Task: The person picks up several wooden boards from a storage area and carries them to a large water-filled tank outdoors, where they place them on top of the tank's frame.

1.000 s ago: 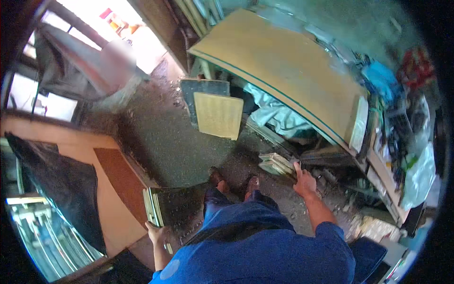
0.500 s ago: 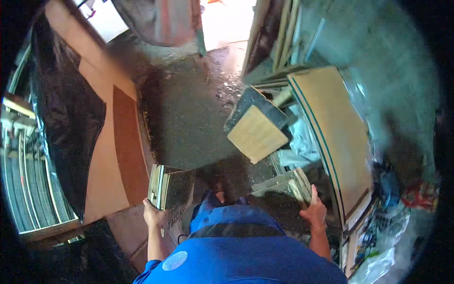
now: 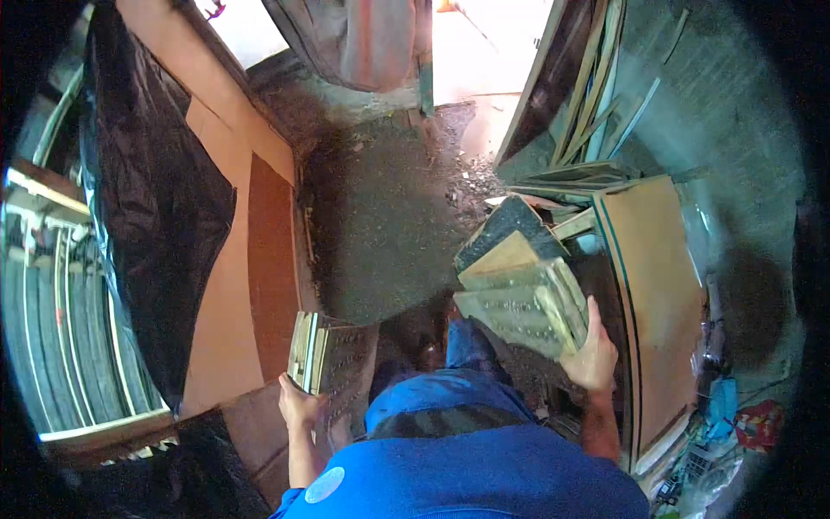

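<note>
On the left, my left hand (image 3: 299,406) is closed round the lower end of a small stack of boards (image 3: 309,359). Their edges face up, and a darker face turns to the right. Over to the right, my right hand (image 3: 594,355) grips the outer end of another stack of worn wooden boards (image 3: 510,316). Its near board shows a speckled, dirty face, and the stack tilts toward the middle. These boards partly cover a square tan board (image 3: 501,258) that lies on a dark speckled panel (image 3: 510,227).
A large tan panel (image 3: 653,294) with a dark stripe leans along the right. Wooden strips (image 3: 588,86) stand beyond it. Black plastic sheeting (image 3: 147,173) drapes over a tan and brown panel (image 3: 272,259) on the left. A bright doorway (image 3: 484,52) opens ahead, past rubble (image 3: 475,177).
The boards in my right hand have risen and swung inward, showing more of their broad face. My left hand keeps its stack. The surroundings have shifted rightward in view, and a leg has come forward.
</note>
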Demonstrator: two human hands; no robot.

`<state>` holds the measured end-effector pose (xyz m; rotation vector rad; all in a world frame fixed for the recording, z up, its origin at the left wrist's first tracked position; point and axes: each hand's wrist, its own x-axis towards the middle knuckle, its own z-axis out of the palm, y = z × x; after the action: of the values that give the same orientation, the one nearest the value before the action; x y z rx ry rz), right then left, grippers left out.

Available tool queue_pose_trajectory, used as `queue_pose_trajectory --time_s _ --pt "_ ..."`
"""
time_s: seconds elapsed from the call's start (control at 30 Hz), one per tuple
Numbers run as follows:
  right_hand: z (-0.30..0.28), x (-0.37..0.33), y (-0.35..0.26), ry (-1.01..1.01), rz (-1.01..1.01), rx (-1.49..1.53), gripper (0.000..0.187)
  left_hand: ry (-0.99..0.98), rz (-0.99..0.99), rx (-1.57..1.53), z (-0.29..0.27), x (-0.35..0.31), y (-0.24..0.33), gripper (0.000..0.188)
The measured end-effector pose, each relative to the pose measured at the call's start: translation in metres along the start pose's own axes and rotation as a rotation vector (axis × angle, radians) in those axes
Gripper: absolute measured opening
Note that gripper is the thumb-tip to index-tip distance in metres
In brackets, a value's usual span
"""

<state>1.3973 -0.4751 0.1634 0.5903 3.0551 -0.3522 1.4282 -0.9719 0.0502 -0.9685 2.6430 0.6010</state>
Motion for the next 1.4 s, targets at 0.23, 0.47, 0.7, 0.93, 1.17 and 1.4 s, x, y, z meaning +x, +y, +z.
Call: queue_pose_trajectory --time_s 0.23,0.47,0.7,0.93,1.17,1.4 --pt "0.0 0.126 -0.022 -0.08 -0.094 0.111 0.101 0.094 -0.065 0.096 0.02 0.011 0.019 0.101" --pt "0.034 0.245 -0.016 -0.045 -0.328 0.129 0.094 0.138 -0.204 0.07 0.014 0.014 0.088 0.106" --pt "0.047 0.341 -0.044 -0.081 -0.391 0.208 0.086 0.147 -0.304 0.059 0.014 0.052 0.157 0.111" --pt "0.052 0.422 -0.097 -0.014 -0.384 0.169 0.085 0.066 -0.272 0.0 -0.005 0.159 0.238 0.115" --pt "0.051 0.525 -0.138 -0.047 -0.299 0.066 0.092 -0.026 -0.109 0.033 -0.017 0.288 0.343 0.108" --pt "0.017 0.624 -0.19 0.029 -0.142 0.018 0.098 -0.064 0.112 0.064 -0.039 0.389 0.436 0.093"
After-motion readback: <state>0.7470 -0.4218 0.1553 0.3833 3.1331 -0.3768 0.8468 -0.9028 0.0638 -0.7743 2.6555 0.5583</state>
